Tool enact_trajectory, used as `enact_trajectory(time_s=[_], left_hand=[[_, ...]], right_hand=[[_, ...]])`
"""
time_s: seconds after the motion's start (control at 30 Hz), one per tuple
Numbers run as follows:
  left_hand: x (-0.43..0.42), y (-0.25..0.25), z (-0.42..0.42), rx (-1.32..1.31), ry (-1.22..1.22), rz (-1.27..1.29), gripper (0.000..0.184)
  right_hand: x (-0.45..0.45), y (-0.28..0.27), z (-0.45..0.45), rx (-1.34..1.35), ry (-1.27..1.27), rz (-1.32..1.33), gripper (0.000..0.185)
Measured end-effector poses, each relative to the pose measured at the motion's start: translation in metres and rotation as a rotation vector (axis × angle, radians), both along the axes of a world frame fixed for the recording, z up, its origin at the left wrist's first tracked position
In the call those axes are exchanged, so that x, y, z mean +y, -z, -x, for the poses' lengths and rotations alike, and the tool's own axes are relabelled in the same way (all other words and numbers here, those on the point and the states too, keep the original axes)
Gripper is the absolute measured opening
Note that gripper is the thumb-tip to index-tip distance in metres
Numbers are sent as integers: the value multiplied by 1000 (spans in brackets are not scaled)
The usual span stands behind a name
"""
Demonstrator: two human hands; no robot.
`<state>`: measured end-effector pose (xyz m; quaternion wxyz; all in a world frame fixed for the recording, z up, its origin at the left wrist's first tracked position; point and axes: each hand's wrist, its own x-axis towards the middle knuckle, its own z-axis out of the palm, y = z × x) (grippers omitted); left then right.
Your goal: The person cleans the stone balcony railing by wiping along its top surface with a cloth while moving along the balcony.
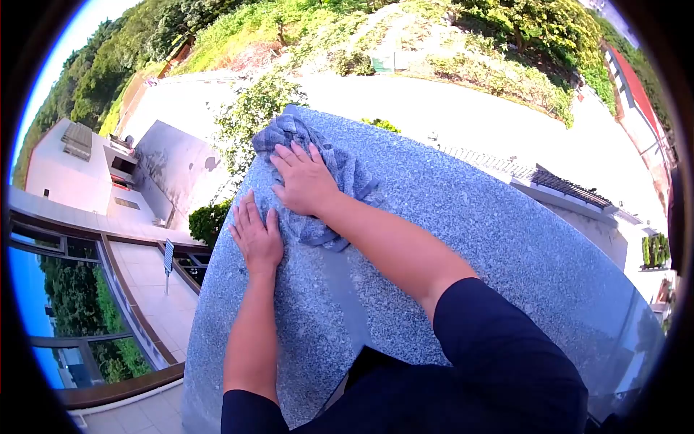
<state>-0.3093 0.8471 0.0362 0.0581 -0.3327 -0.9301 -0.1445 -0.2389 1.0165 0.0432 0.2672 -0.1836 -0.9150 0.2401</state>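
A crumpled blue-grey checked cloth [347, 168] lies near the far left corner of a speckled grey granite slab [448, 217]. My right hand [305, 179] presses flat on the cloth, its fingers stretched out and slightly apart. Just left of the cloth's lower edge, my left hand [257, 239] rests flat on the bare stone with fingers extended. A darker, smooth-looking strip [343, 289] runs across the granite from the cloth towards my body. The cloth's underside is hidden.
The slab's edges drop away to a lower level on the left and far side. Windows [79, 289] and a tiled ledge [148, 278] stand below left. Shrubs [256, 119] grow beyond the far corner. Further off are a pale building [72, 163] and a roof railing [571, 188].
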Motion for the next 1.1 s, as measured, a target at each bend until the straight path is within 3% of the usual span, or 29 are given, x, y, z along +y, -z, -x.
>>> enact_trajectory(time_s=[0.1, 0.23, 0.4, 0.53, 0.7, 0.73, 0.8, 0.83, 0.9, 1.0, 1.1], left_hand=[[0, 2, 1, 49, 9, 47, 66], [-2, 1, 6, 73, 65, 56, 63], [-2, 14, 22, 121, 33, 142, 62], [0, 19, 36, 119, 30, 152, 64], [-2, 4, 13, 90, 28, 143, 67], [-3, 29, 48, 171, 211, 28, 66], [-5, 41, 30, 367, 367, 15, 71], [-5, 46, 21, 469, 422, 8, 75], [18, 35, -46, 126, 564, -122, 61], [40, 3, -225, -6, 992, -118, 58], [105, 18, -362, -84, 1241, -95, 65]], right_hand=[[28, 4, 23, -20, 217, 39, 72], [45, 10, -35, -11, 377, -24, 53], [51, 3, -237, -123, 532, -20, 55], [23, 3, -453, -156, 958, -28, 51], [-80, 1, -699, -247, 1515, 87, 59], [-106, 2, -724, -247, 1627, 89, 60], [-171, 6, -765, -241, 1871, 103, 62], [-187, 12, -762, -260, 1845, 58, 62], [-210, 11, -725, -291, 1791, -28, 61], [-242, -5, -668, -168, 1395, -58, 60], [-259, -10, -653, -69, 1061, -96, 55]])
